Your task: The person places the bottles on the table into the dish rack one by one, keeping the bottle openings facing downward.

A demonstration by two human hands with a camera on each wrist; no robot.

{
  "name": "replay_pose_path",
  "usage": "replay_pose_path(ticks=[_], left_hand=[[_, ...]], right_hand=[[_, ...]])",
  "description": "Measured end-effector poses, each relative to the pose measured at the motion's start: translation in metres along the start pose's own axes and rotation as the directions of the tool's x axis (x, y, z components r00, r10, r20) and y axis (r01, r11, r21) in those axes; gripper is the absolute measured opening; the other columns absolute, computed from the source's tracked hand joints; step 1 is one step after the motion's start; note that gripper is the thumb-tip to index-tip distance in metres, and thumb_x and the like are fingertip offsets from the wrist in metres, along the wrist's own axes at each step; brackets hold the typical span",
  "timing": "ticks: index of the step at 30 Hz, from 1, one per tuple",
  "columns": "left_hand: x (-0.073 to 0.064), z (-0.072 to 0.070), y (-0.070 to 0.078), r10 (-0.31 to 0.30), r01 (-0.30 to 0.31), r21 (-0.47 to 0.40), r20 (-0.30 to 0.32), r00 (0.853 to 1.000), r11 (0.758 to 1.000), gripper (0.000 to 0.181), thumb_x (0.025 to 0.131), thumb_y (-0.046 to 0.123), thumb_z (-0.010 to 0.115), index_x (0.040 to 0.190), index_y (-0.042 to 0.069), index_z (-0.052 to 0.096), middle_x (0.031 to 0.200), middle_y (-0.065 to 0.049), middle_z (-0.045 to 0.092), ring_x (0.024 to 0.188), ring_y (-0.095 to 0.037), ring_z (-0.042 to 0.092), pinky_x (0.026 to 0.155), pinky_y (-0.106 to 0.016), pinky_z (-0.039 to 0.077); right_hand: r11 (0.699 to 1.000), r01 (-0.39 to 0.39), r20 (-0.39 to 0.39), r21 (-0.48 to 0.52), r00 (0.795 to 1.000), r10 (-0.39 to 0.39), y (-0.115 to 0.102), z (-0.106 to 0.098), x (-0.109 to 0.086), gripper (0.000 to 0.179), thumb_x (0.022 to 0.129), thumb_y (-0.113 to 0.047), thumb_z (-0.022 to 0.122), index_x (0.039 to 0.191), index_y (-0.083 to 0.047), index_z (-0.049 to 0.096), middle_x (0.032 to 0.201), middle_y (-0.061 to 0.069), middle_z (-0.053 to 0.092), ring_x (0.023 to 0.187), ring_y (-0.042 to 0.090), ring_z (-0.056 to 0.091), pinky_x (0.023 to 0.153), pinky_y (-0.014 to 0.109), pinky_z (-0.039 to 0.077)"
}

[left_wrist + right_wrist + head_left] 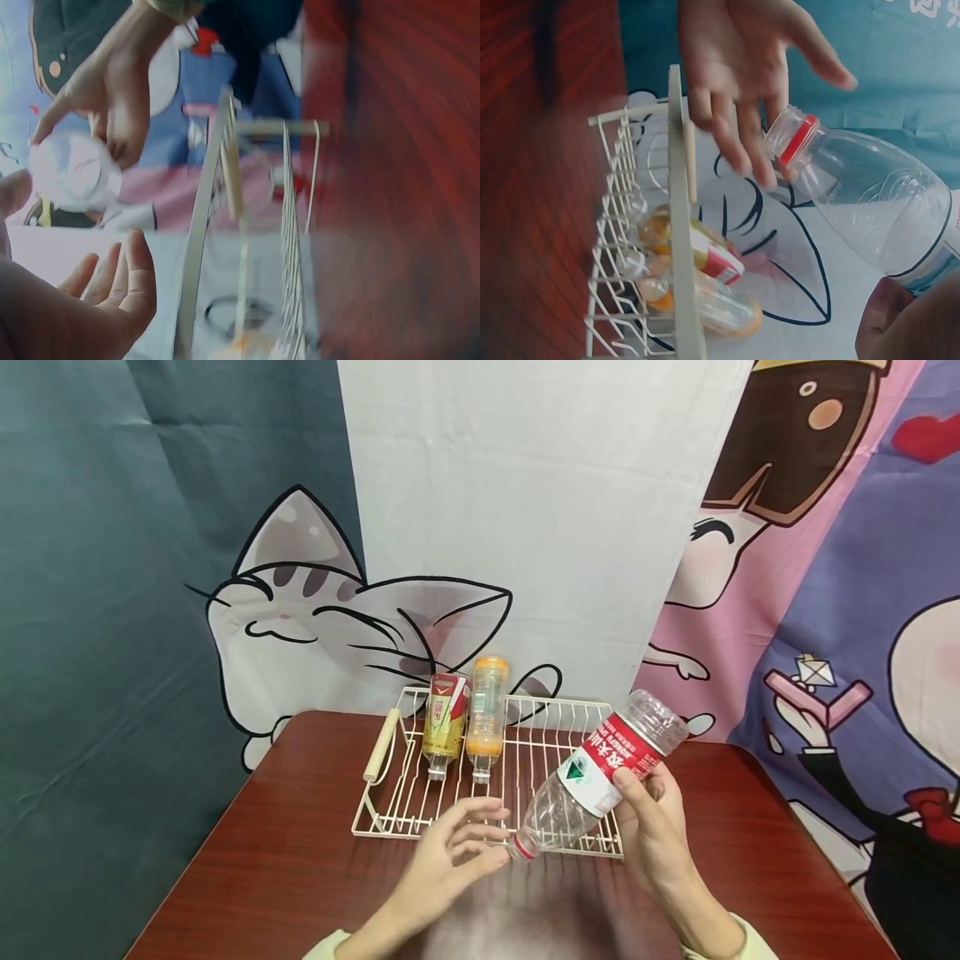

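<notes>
My right hand grips a clear plastic water bottle by its red and white label. The bottle is tilted, its base up to the right and its capless mouth down to the left. Beside that mouth is my left hand, thumb spread apart from the fingers. In the right wrist view the left fingers extend close to the bottle neck; whether they touch it I cannot tell. The left wrist view shows the bottle blurred, between my right hand and left hand.
A cream wire dish rack with a wooden handle stands on the red-brown table. Two bottles lean neck-down in its left part: a red and yellow one and a clear one with orange ends. A printed curtain hangs behind.
</notes>
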State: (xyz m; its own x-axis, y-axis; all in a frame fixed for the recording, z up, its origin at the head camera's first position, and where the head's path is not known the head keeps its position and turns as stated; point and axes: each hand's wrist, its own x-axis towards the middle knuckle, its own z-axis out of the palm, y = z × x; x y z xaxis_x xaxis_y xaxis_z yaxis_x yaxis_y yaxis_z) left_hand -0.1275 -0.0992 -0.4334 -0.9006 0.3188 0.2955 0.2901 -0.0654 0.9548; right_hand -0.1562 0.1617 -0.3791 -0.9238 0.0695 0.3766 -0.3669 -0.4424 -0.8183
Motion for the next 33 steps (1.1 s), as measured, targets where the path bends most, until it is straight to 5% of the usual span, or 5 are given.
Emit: replay_pose_path(ticks=[3, 9, 13, 20, 33], left_hand=[[-0.009, -0.020, 0.002, 0.106, -0.075, 0.260, -0.111, 0.988, 0.963, 0.055, 0.093, 0.014, 0.088, 0.144, 0.009, 0.067, 0.135, -0.009, 0.075, 0.112, -0.020, 0.075, 0.099, -0.038, 0.062], [-0.017, -0.072, -0.007, 0.311, 0.002, 0.713, -0.309, 0.899, 0.701, 0.067, 0.083, 0.029, 0.098, 0.143, 0.021, 0.072, 0.144, 0.001, 0.072, 0.134, -0.025, 0.065, 0.111, -0.059, 0.050], [-0.016, -0.105, -0.026, 0.360, 0.009, 0.803, -0.277, 0.891, 0.596, 0.078, 0.082, 0.030, 0.096, 0.151, 0.008, 0.066, 0.155, -0.012, 0.064, 0.145, -0.036, 0.053, 0.115, -0.061, 0.042], [-0.024, -0.124, -0.051, 0.277, 0.062, 0.801, -0.277, 0.920, 0.595, 0.088, 0.087, 0.037, 0.091, 0.161, 0.005, 0.056, 0.166, -0.013, 0.054, 0.152, -0.041, 0.044, 0.117, -0.069, 0.038], [-0.023, -0.123, -0.050, 0.194, 0.136, 0.746, -0.338, 0.921, 0.652, 0.091, 0.089, 0.038, 0.092, 0.167, 0.014, 0.051, 0.171, -0.007, 0.048, 0.157, -0.039, 0.041, 0.117, -0.070, 0.042]], right_hand=[[1.000, 0.002, 0.009, 0.006, 1.000, -0.002, -0.004, -0.002, 0.005, 0.031, 0.109, -0.004, 0.055, 0.139, -0.004, 0.062, 0.127, 0.007, 0.071, 0.111, 0.015, 0.072, 0.103, 0.029, 0.060], [1.000, 0.005, -0.035, -0.006, 0.999, -0.005, -0.009, -0.002, 0.016, 0.030, 0.110, -0.005, 0.054, 0.138, -0.004, 0.062, 0.126, 0.006, 0.070, 0.110, 0.014, 0.071, 0.102, 0.028, 0.058], [0.999, -0.014, -0.064, -0.029, 0.998, 0.012, -0.010, -0.004, 0.022, 0.028, 0.111, -0.007, 0.054, 0.137, -0.007, 0.064, 0.125, 0.005, 0.071, 0.108, 0.014, 0.071, 0.098, 0.029, 0.060], [0.997, -0.055, -0.078, -0.058, 0.996, 0.050, -0.008, -0.007, 0.022, 0.027, 0.111, -0.008, 0.055, 0.136, -0.011, 0.066, 0.122, 0.003, 0.073, 0.105, 0.013, 0.072, 0.096, 0.029, 0.060], [0.996, -0.067, -0.095, -0.057, 0.994, 0.061, -0.005, -0.012, 0.029, 0.026, 0.111, -0.008, 0.056, 0.135, -0.010, 0.067, 0.121, 0.003, 0.073, 0.102, 0.013, 0.073, 0.091, 0.028, 0.062]])
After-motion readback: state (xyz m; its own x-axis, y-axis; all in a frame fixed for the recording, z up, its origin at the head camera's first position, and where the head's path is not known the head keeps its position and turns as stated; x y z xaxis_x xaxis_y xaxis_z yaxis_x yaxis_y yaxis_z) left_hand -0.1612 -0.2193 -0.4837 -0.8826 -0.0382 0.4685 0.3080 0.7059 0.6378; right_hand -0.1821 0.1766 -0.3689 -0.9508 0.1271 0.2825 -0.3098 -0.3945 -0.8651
